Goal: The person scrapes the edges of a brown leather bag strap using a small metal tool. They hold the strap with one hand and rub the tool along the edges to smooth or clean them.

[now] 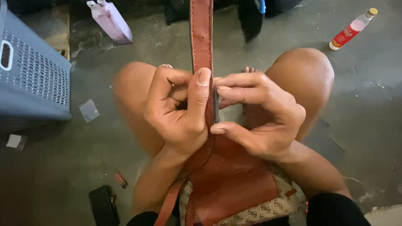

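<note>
A reddish-brown leather strap (202, 33) runs from the top of the head view down to a brown leather and patterned fabric bag (234, 184) on my lap. My left hand (178, 111) is closed around the strap, its thumb pressed flat along the leather. My right hand (259, 115) pinches a small flat dark blade-like piece (216, 105) between fingers and thumb, held against the strap's right edge. My two knees sit to either side below the hands.
A grey perforated plastic crate (33, 79) stands at the left. A pink bottle (111, 21) lies at the top, a red-labelled bottle (351, 29) at the top right. A dark flat object (102, 205) and small scraps lie on the concrete floor (368, 109).
</note>
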